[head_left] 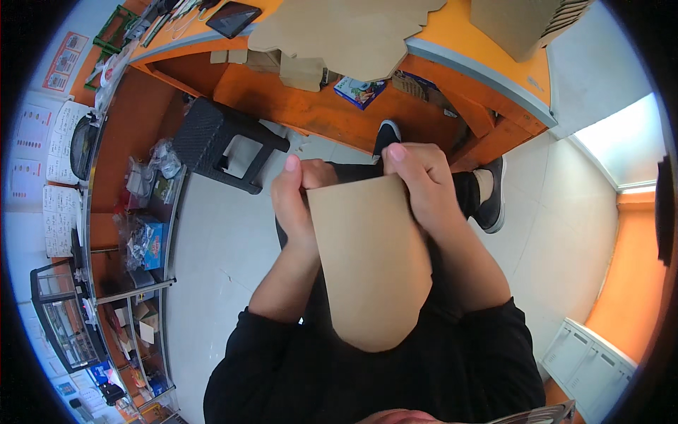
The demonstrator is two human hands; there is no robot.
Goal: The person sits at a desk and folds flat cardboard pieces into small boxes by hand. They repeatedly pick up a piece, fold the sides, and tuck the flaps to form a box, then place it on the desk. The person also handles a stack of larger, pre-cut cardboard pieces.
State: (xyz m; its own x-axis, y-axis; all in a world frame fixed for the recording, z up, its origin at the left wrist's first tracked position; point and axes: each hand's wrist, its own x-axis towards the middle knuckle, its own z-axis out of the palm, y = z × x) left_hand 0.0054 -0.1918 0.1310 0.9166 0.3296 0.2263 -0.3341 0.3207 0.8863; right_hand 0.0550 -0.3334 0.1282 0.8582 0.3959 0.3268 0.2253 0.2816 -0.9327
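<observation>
A tan cardboard piece [369, 265] is held up in front of my body, above my lap. Its far edge is straight, while its near end is rounded. My left hand [296, 198] is closed on the far left corner, thumb pointing up. At the far right corner, my right hand [424, 180] grips the same cardboard, also with its thumb raised. The fingertips behind the cardboard are partly hidden. Beyond my hands, flat cardboard sheets [339, 35] with jagged outlines lie on the orange table [459, 53] and jut over its front edge.
A black stool [212, 138] stands at the left, near metal shelving [131, 293] with bags and boxes. A phone [234, 19] lies on the table. More folded cardboard [512, 32] stands at its right. Boxes, including a blue one [360, 90], sit underneath. A white cabinet [586, 360] is at lower right.
</observation>
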